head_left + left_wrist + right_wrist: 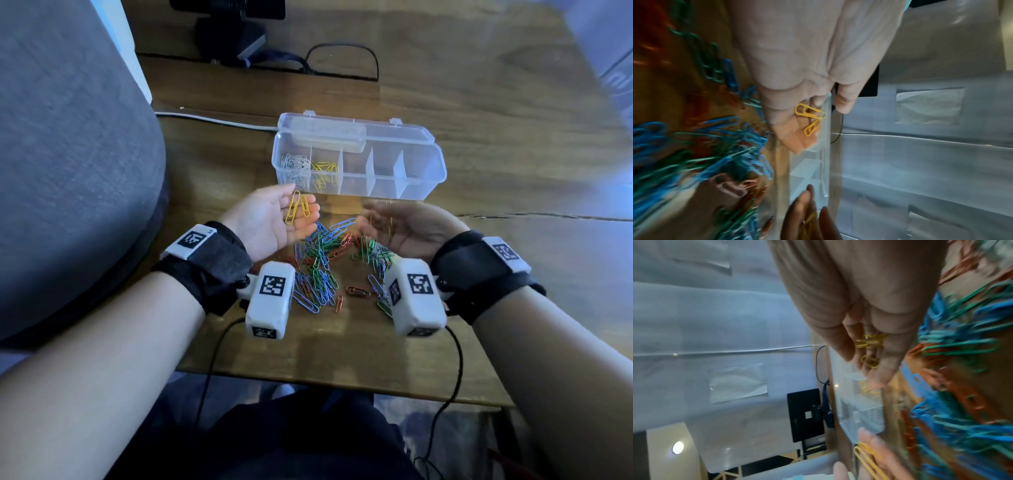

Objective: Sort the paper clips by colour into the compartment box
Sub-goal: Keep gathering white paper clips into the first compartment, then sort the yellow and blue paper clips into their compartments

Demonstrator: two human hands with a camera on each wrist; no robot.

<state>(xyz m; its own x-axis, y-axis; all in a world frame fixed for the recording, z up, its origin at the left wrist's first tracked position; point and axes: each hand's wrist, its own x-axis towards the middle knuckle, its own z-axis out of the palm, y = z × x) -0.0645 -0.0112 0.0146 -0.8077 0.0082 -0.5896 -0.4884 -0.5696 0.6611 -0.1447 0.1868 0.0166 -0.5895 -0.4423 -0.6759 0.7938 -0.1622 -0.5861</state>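
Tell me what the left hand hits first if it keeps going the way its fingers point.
Probably the box: the left hand, yellow clips on its fingers, points at the near wall by the yellow compartment. Height is unclear; it might pass over the rim.

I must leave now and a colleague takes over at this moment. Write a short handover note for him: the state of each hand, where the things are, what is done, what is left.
Left hand: palm up and open, two yellow paper clips lying on its fingers.
Right hand: palm up, loosely cupped, several yellow clips in it.
Clear plastic compartment box: lid open, behind the hands on the wooden table.
Done: white clips in the leftmost compartment, yellow ones in the next.
Left: drop in the held yellow clips, then sort the mixed pile of blue, green and red clips into the remaining compartments.
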